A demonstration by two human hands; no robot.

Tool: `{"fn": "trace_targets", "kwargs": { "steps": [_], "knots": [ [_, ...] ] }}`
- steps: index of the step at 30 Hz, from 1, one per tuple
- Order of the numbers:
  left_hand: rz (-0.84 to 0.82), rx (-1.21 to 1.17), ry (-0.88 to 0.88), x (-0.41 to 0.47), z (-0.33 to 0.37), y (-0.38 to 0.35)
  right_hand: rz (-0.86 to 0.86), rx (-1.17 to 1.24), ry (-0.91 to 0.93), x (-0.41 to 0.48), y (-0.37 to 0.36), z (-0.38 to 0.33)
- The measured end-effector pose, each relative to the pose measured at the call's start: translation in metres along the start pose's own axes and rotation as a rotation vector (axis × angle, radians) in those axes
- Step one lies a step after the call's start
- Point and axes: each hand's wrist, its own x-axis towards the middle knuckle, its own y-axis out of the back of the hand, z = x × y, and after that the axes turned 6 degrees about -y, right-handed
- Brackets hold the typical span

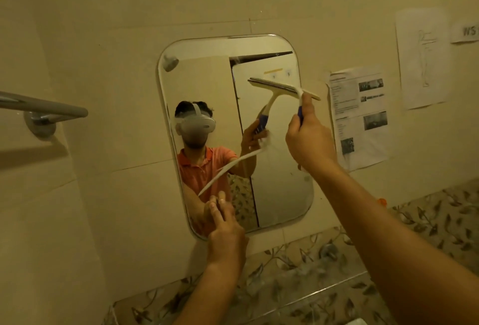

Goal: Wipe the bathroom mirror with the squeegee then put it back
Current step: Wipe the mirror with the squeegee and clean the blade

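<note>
The rounded rectangular mirror (282, 182) hangs on the cream tiled wall. My right hand (309, 140) is shut on the blue handle of the squeegee (312, 95), whose pale blade lies against the mirror's upper right edge, tilted down to the right. The glass shows the squeegee's reflection just left of it. A white streak (228, 167) runs diagonally across the middle of the mirror. My left hand (225, 223) holds nothing and rests its straight fingertips on the mirror's lower left part. The mirror also reflects a person in an orange shirt wearing a headset.
A metal towel bar (44, 110) sticks out from the wall at the left. Printed paper sheets (360, 114) and a drawing (421, 57) are stuck to the wall right of the mirror. A leaf-patterned tile band (311, 260) runs below. A small orange object (381, 201) sits behind my right forearm.
</note>
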Motion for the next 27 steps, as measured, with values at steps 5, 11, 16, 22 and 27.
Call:
{"fn": "trace_targets", "kwargs": {
  "steps": [5, 11, 16, 22, 27],
  "knots": [
    [0.028, -0.012, -0.017, -0.004, -0.001, 0.004, 0.003, -0.071, 0.032, -0.051, -0.033, 0.039],
    [0.018, 0.03, -0.063, -0.006, -0.004, 0.005, -0.016, -0.096, 0.0, -0.106, -0.061, 0.086],
    [-0.013, 0.028, -0.087, -0.007, -0.004, 0.01, -0.054, -0.13, 0.003, -0.12, -0.061, 0.107],
    [-0.014, -0.001, -0.067, -0.009, -0.002, 0.022, -0.033, 0.144, -0.029, -0.079, -0.019, 0.083],
    [-0.041, 0.027, -0.059, -0.01, -0.001, 0.027, 0.061, 0.188, -0.097, -0.001, 0.016, 0.054]
  ]
}}
